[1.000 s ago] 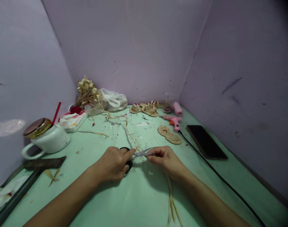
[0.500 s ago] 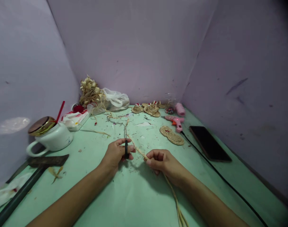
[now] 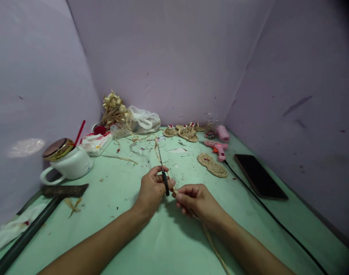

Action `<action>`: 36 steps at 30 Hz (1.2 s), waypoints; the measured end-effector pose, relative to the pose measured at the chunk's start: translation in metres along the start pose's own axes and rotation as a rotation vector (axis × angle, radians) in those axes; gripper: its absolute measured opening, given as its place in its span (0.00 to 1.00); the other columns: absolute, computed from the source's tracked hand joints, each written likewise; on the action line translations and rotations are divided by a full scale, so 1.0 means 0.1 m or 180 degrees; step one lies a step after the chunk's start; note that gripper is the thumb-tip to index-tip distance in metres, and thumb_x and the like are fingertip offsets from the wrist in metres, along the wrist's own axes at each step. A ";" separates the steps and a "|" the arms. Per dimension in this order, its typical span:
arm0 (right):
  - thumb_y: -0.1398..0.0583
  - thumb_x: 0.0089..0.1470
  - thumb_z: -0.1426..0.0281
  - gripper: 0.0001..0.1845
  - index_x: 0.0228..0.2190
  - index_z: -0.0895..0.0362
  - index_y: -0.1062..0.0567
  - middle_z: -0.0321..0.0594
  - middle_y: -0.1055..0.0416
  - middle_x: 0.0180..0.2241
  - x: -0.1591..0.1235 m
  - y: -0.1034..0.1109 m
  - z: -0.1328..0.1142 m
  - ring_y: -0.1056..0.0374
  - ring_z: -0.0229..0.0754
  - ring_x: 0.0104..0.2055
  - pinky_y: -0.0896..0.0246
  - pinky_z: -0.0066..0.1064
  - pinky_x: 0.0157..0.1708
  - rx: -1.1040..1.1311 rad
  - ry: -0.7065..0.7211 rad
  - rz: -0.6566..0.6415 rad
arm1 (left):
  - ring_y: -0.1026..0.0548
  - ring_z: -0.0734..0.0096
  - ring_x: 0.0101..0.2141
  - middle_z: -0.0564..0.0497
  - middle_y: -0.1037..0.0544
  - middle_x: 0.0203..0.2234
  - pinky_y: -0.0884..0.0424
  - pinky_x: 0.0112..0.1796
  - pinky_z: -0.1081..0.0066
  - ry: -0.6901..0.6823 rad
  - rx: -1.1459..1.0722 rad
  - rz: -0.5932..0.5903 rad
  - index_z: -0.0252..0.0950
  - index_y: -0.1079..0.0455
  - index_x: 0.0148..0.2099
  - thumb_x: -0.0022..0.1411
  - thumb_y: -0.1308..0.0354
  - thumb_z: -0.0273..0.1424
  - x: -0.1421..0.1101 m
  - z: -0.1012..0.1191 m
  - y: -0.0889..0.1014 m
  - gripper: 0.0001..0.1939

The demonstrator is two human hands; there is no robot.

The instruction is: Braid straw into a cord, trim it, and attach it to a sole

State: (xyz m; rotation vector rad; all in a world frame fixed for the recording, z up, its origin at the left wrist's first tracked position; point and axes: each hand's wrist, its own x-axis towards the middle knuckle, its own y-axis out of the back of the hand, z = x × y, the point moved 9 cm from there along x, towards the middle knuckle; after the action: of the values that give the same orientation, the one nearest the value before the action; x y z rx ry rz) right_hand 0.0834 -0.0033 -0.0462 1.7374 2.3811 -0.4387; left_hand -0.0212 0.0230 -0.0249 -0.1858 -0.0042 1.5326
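Note:
In the middle of the green table, my left hand (image 3: pixel 154 187) holds scissors (image 3: pixel 165 183) with black handles, their thin blades pointing away from me. The left thumb and fingers also sit close to a straw braid (image 3: pixel 210 238); whether they grip it I cannot tell. Just to the right, my right hand (image 3: pixel 196 198) pinches this braid between thumb and fingertips, near the left thumb. The braid's loose strands trail under the right wrist toward the table's front edge. Beyond the hands, a thin strand (image 3: pixel 157 151) runs toward the back.
A coiled straw piece (image 3: pixel 211 165), pink glue gun (image 3: pixel 218 148) and phone (image 3: pixel 260 175) lie right; the gun's black cord runs frontward. Small straw hats (image 3: pixel 188 133) stand at the back. A white mug (image 3: pixel 74 164) and hammer (image 3: pixel 61 191) are left, a plastic bag (image 3: pixel 144 118) back left.
My left hand has moved right, closer to the right hand, and the scissors have turned so their blades now show pointing away. The whole view has shifted slightly.

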 end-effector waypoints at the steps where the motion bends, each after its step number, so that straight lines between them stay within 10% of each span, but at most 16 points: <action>1: 0.37 0.35 0.61 0.15 0.19 0.61 0.30 0.33 0.36 0.15 0.01 0.05 -0.01 0.45 0.29 0.14 0.54 0.22 0.12 -0.0101 0.0029 0.0121 | 0.32 0.76 0.18 0.57 0.31 0.18 0.38 0.21 0.76 -0.0076 0.0260 -0.0090 0.34 0.40 0.39 0.41 0.39 0.33 0.00 0.02 -0.01 0.22; 8: 0.38 0.33 0.68 0.10 0.22 0.62 0.26 0.32 0.36 0.14 0.02 0.38 -0.09 0.49 0.28 0.13 0.60 0.23 0.13 -0.0212 0.0060 0.0670 | 0.31 0.68 0.30 0.52 0.27 0.29 0.38 0.32 0.69 -0.1992 0.3825 -0.0935 0.40 0.36 0.45 0.46 0.48 0.29 -0.20 0.44 -0.11 0.20; 12: 0.39 0.33 0.71 0.06 0.19 0.61 0.26 0.32 0.38 0.13 0.02 0.39 -0.14 0.51 0.28 0.14 0.61 0.24 0.15 -0.0272 0.0187 0.0656 | 0.31 0.63 0.32 0.49 0.27 0.33 0.39 0.33 0.65 -0.2312 0.4843 -0.1245 0.40 0.40 0.51 0.45 0.49 0.29 -0.24 0.37 -0.14 0.27; 36: 0.36 0.30 0.74 0.05 0.18 0.61 0.27 0.29 0.40 0.11 0.01 0.26 -0.10 0.52 0.26 0.13 0.60 0.23 0.14 -0.0280 0.0034 0.0166 | 0.32 0.64 0.28 0.49 0.30 0.31 0.39 0.30 0.66 -0.2377 0.5249 -0.1850 0.40 0.45 0.55 0.48 0.51 0.28 -0.31 0.21 -0.24 0.29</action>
State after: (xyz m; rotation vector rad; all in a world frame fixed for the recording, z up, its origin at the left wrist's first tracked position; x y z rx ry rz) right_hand 0.1080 0.0080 -0.0404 1.7626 2.3190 -0.3133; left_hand -0.0012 -0.0058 0.0026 1.5439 0.5406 0.5739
